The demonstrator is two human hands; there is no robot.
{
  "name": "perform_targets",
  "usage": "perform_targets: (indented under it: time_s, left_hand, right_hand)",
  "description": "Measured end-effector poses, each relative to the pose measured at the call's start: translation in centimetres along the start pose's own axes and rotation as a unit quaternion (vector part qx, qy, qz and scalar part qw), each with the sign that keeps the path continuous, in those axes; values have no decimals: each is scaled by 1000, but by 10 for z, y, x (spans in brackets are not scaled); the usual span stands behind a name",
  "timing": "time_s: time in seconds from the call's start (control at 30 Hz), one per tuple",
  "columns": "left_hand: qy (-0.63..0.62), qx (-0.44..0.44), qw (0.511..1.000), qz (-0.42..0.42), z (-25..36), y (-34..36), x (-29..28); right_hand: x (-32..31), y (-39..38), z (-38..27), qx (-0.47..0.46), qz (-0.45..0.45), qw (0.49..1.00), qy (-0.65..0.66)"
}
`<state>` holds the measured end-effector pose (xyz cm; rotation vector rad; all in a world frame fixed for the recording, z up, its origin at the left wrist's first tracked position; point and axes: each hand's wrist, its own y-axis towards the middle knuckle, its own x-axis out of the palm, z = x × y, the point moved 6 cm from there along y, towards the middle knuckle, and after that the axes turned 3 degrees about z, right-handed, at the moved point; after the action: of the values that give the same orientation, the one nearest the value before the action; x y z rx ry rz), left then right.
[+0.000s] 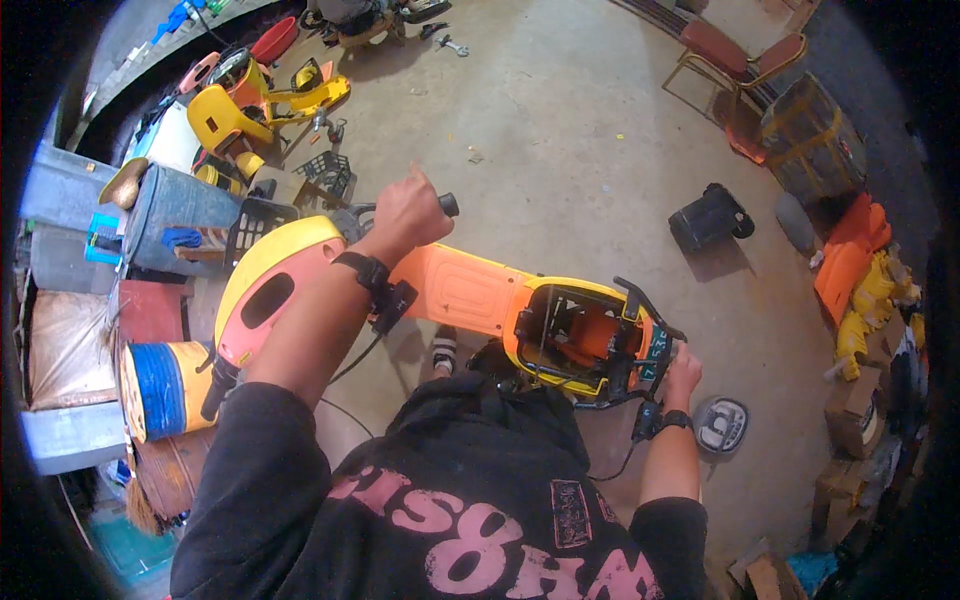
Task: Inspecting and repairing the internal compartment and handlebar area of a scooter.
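A small orange and yellow scooter [470, 295] lies across the concrete floor in front of me, its seat removed and the open compartment [575, 335] showing. My left hand [410, 212] is closed around the black handlebar grip [447, 204] at the front. My right hand [683, 372] grips the black rear rack [650, 310] at the tail. Both wrists wear black straps with small devices and cables. A sandalled foot [444, 350] shows under the scooter's footboard.
Another yellow scooter in pieces [250, 100] lies at the upper left by black crates [325, 175] and grey bins [175, 205]. A black seat [710, 215] and a red chair [735, 60] stand at the right. Orange and yellow panels [860, 270] and cardboard boxes line the right wall.
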<state>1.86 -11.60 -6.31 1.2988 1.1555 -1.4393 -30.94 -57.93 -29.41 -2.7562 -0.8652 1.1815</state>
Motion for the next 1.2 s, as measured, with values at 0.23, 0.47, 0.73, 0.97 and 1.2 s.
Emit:
perform_targets:
  time_s: [0.23, 0.47, 0.73, 0.97, 1.2]
  left_hand:
    - [15, -7, 999, -28, -1, 1, 0]
    - [11, -4, 1000, -1, 0, -1, -1]
    - [13, -17, 1000, -7, 0, -2, -2]
    - [19, -33, 999, -16, -2, 0, 2]
    - [44, -6, 998, 45, -3, 0, 3]
  right_hand:
    - [6, 5, 10, 4, 1, 1000, 12]
    - [7, 11, 18, -10, 13, 1000, 2]
    - [10, 13, 21, -16, 11, 1000, 9]
    - [7, 7, 12, -4, 2, 1000, 15]
    - [5, 3, 5, 16, -8, 999, 27]
